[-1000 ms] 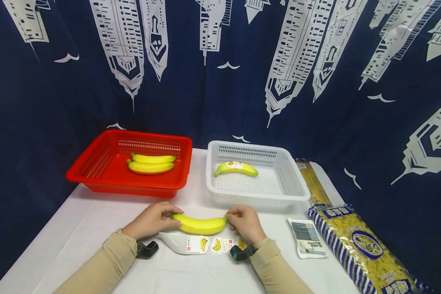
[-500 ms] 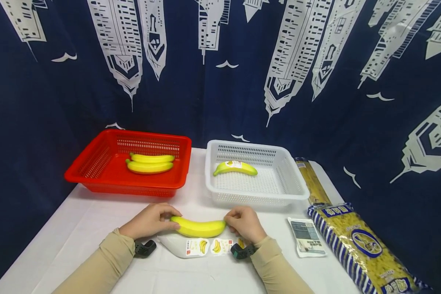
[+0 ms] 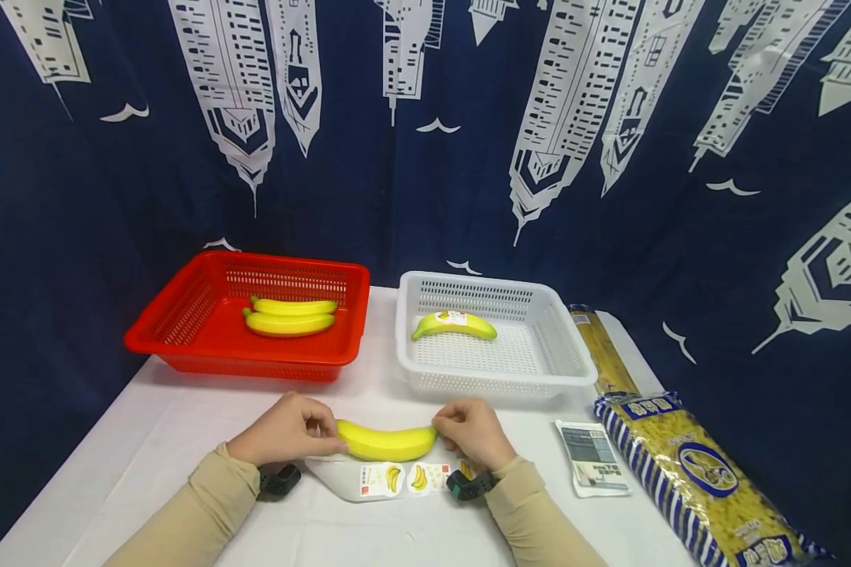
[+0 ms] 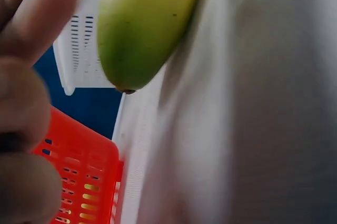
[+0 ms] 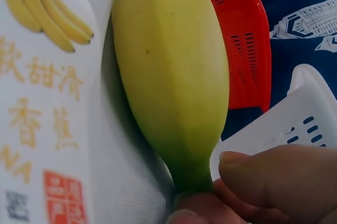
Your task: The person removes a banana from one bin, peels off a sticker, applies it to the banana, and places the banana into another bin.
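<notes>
A yellow banana (image 3: 386,443) lies across the front of the table, its left tip showing greenish in the left wrist view. My right hand (image 3: 473,431) pinches its stem between thumb and fingers. At the other end my left hand (image 3: 289,431) is close by; in the left wrist view its fingers (image 4: 52,13) are beside the tip without gripping it. Just in front of the banana lies a pale strip of backing paper (image 3: 347,482) with banana stickers (image 3: 381,478), partly hidden by my right wrist.
A red basket (image 3: 184,350) at the back left holds two bananas (image 3: 289,324). The white basket (image 3: 496,382) holds one stickered banana (image 3: 461,324). On the right lie a small white packet (image 3: 592,458), a pasta bag (image 3: 705,476) and a long brown packet (image 3: 605,352).
My left hand has drawn slightly left, loosening from the banana's tip. The banana has shifted a little toward me. My right hand keeps its pinch on the stem.
</notes>
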A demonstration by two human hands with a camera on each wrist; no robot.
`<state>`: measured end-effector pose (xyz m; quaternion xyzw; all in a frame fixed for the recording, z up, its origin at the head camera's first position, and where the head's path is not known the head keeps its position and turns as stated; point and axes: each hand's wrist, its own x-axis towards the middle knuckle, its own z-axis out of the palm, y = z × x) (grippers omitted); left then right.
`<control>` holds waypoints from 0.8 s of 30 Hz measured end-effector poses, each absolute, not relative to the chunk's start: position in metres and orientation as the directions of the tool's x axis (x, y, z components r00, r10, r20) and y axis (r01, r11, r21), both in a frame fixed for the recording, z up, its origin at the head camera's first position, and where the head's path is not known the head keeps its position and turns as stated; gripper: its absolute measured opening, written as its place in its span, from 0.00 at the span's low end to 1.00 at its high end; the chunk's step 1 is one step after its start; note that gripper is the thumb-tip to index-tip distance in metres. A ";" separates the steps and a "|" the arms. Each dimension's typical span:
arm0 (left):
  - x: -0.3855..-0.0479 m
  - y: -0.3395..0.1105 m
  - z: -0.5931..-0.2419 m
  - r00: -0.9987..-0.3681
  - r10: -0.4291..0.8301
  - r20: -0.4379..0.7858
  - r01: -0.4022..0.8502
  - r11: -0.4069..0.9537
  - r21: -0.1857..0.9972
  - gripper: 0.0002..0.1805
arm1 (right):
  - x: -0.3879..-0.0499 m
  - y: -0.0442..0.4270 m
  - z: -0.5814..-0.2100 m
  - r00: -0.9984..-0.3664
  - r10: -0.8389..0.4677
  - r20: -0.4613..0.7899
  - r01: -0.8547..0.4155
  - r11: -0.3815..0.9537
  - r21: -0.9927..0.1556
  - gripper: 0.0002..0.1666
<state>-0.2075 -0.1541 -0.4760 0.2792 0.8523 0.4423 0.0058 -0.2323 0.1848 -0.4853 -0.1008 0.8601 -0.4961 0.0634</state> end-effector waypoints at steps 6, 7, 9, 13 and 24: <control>-0.201 -0.152 -0.473 -0.803 0.586 0.113 0.446 0.463 0.766 0.11 | -0.231 0.184 -0.483 -0.979 -0.199 0.033 -0.128 0.485 -0.865 0.06; -0.201 -0.152 -0.473 -0.796 0.596 0.100 0.442 0.461 0.770 0.11 | -0.231 0.184 -0.482 -0.980 -0.194 0.042 -0.132 0.480 -0.867 0.06; -0.200 -0.152 -0.472 -0.783 0.618 0.075 0.434 0.456 0.777 0.10 | -0.230 0.183 -0.482 -0.981 -0.187 0.053 -0.134 0.458 -0.879 0.06; -0.201 -0.151 -0.474 -0.752 0.657 0.056 0.422 0.414 0.806 0.07 | -0.228 0.179 -0.478 -0.971 -0.218 0.096 -0.175 0.376 -0.910 0.07; -0.198 -0.139 -0.473 -0.761 0.613 0.214 0.408 0.195 0.892 0.05 | -0.212 0.171 -0.467 -0.767 -0.625 0.144 -0.338 0.203 -0.919 0.11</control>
